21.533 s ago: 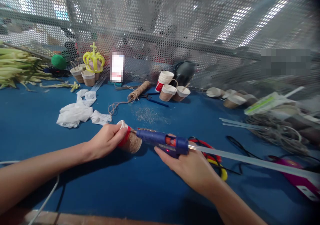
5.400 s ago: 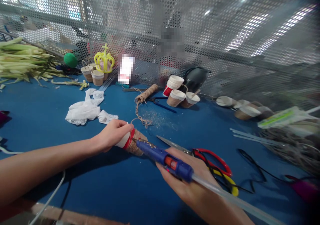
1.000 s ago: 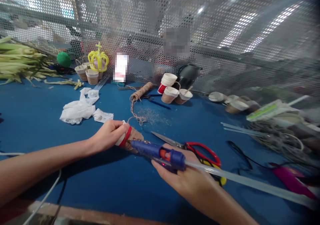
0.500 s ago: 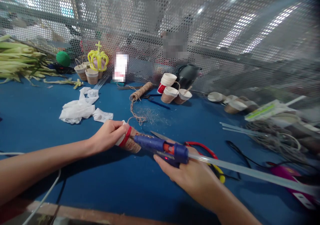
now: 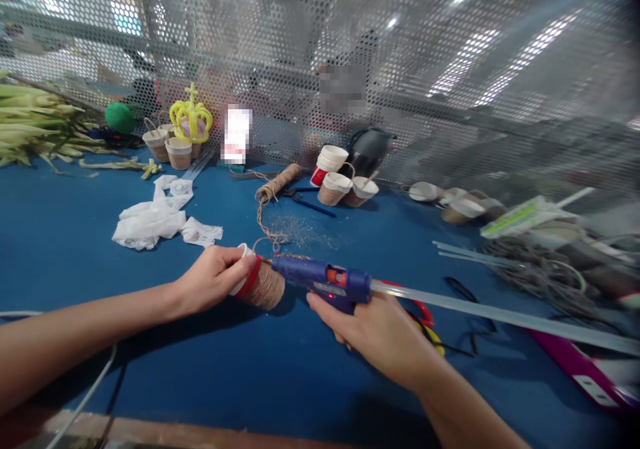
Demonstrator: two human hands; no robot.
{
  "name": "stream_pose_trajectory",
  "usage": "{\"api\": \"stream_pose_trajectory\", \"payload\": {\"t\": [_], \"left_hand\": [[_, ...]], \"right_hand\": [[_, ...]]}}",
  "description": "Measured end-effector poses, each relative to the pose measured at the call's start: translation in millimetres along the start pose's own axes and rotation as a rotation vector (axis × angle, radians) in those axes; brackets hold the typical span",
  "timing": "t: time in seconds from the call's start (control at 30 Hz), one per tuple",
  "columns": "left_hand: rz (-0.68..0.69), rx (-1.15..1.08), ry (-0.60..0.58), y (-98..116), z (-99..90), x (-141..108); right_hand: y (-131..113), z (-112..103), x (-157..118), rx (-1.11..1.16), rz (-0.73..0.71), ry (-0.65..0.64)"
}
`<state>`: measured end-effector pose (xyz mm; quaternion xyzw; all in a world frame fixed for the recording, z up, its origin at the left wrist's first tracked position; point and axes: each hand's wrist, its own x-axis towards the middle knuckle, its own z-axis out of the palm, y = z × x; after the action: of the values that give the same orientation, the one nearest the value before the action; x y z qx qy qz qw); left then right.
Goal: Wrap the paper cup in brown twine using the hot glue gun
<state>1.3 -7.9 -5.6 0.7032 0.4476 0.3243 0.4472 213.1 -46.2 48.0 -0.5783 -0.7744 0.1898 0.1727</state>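
My left hand grips a paper cup by its white rim. The cup is tilted on its side, with a red band near the rim and brown twine wound round its lower part. In my right hand is a blue hot glue gun, its nozzle close to the twine by the red band; I cannot tell if it touches. A long clear glue stick sticks out of its back. Loose twine runs from the cup to a twine spool. Scissors with red and yellow handles lie partly hidden behind my right hand.
White lace fabric lies at the left. Twine-wrapped cups stand at the back, near blue-handled pliers. A yellow crown sits on other small cups. Coiled grey cord and a purple power strip are at the right.
The cup has turned slightly in my left hand, showing more of its twine side. The glue gun's nozzle has shifted up toward the red band. The whole view has shifted a little.
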Motion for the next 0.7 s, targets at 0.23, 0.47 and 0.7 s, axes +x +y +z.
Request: {"api": "stream_pose_trajectory", "payload": {"t": [0.23,0.47,0.7], "left_hand": [[-0.008,-0.025,0.006,-0.5,0.7,0.0],[-0.112,-0.231,0.134,-0.8,-3.7,7.0],[-0.094,-0.32,0.141,2.3,-3.3,6.0]], "right_hand": [[-1.5,-5.0,5.8,0.338,0.185,-0.145],[26.9,-31.2,33.2,0.745,0.294,0.034],[68.7,-29.0,89.1,0.633,0.491,0.172]]}}
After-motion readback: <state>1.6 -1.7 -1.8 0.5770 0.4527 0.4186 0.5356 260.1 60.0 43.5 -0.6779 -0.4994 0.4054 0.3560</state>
